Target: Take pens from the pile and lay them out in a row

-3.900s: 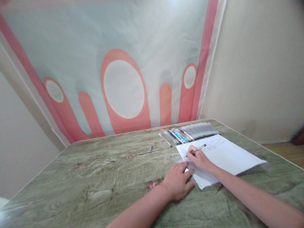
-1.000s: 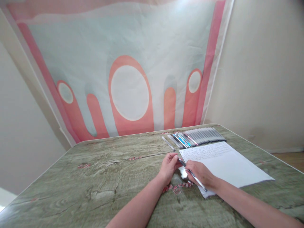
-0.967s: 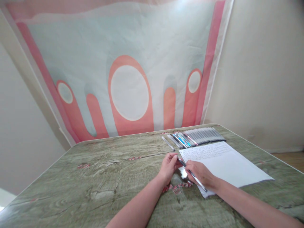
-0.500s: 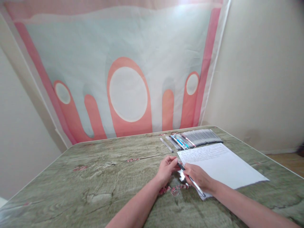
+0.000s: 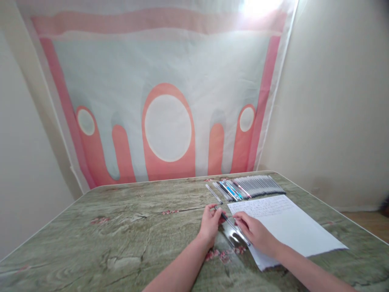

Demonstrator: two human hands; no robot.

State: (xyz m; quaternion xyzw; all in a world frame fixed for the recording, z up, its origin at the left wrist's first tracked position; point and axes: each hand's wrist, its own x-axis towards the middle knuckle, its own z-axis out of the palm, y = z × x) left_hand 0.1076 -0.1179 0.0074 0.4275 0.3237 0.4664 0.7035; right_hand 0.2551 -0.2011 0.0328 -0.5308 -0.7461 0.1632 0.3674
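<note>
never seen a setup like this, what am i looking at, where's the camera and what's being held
No machine here: these are a person's two bare hands, seen by a camera worn on the head, looking forward and down. The left hand holds a slim clear pen with a dark end. The right hand is beside it; contact is hard to tell. On the greenish wood-patterned table lie a white paper sheet, handwritten at its far side, and a row of clear pens with dark ends, next to some blue-and-white pens.

Coral-and-grey printed backdrop (image 5: 168,127) behind wood-grain table (image 5: 121,239); plain wall (image 5: 331,109) at right.
</note>
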